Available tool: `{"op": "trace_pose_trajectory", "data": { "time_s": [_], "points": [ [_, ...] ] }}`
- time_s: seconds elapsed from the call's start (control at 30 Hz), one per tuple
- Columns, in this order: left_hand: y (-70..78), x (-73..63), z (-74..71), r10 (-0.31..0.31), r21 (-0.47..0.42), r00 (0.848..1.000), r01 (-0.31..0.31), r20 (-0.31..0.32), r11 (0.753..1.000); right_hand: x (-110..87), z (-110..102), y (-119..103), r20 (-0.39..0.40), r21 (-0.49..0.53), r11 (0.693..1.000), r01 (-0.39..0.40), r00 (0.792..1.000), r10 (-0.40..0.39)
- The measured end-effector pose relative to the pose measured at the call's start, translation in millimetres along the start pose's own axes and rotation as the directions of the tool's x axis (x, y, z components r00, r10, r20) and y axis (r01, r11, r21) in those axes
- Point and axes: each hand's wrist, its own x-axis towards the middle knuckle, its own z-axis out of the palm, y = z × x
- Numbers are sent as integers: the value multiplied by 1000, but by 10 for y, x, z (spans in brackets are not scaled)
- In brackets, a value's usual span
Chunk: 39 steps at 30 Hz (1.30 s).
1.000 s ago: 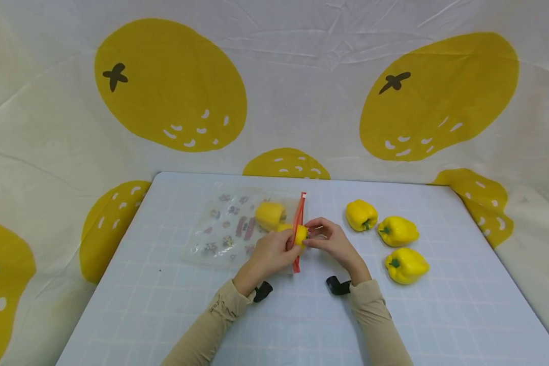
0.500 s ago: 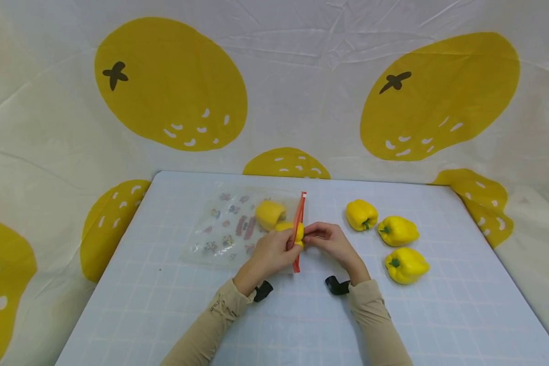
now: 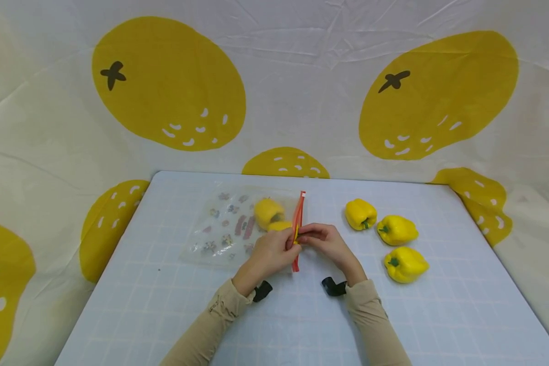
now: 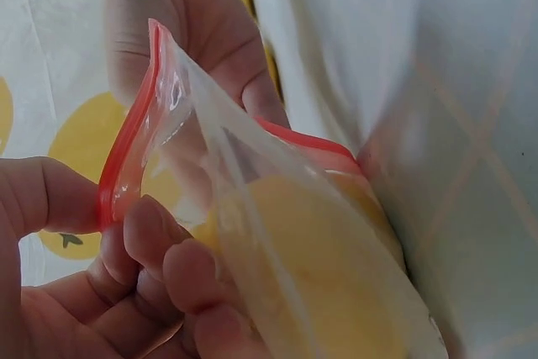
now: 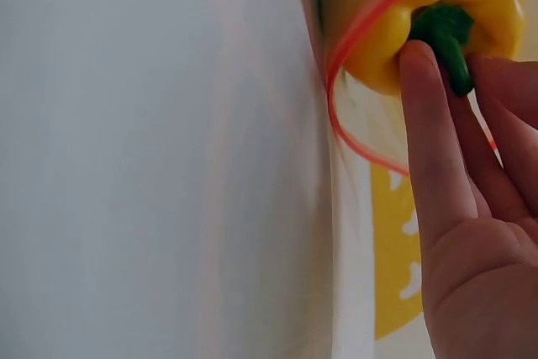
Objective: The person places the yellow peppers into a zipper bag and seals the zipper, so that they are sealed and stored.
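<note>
My left hand (image 3: 273, 250) pinches the red zip edge (image 4: 126, 136) of a clear printed zip bag (image 3: 210, 223) between thumb and fingers, holding its mouth apart. Straight fingers of my right hand (image 3: 328, 244) press on the stem end of a yellow bell pepper (image 5: 374, 52), around its green stem (image 5: 450, 48). That pepper lies mostly inside the bag, its stem end at the opening. Another yellow bell pepper (image 3: 268, 211) lies deeper in the bag, visible through the plastic.
To the right on the white table (image 3: 462, 305) lie three more yellow bell peppers, one at the back (image 3: 360, 213), one in the middle (image 3: 397, 230), one nearest (image 3: 405, 264). A fruit-print cloth (image 3: 302, 91) hangs behind the table. Black wrist mounts show under both sleeves.
The right hand has moved slightly left, and the pepper has slid left through the red-edged mouth into the bag. My left hand keeps its hold on the edge.
</note>
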Motion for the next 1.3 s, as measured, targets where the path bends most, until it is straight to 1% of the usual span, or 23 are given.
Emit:
{"op": "trace_pose_trajectory", "data": {
  "time_s": [0.23,0.47,0.63,0.7,0.77,0.97,1.1,1.3],
  "points": [
    [12,-5,2,30,21,999,-30,-20,999,7,43,13,45,17,999,29,999,-30],
    [22,1,11,35,-9,999,-35,-12,999,30,145,21,104,33,999,25,994,-28],
    [28,8,16,38,6,999,-38,-14,999,49,225,60,142,51,998,30,989,-36],
    [30,7,18,38,11,999,-38,-14,999,51,258,71,154,47,999,26,988,-33],
    [32,3,18,43,16,999,-43,-16,999,43,292,69,163,18,1000,18,986,-21],
    [33,-10,21,63,56,997,-61,-35,997,22,396,51,165,-83,996,25,986,-11],
    [30,-7,19,64,74,997,-60,-46,995,20,424,34,153,-96,995,32,988,-17],
    [25,4,15,26,50,999,-25,-19,998,54,394,16,125,-68,996,51,991,-42]
  ]
}}
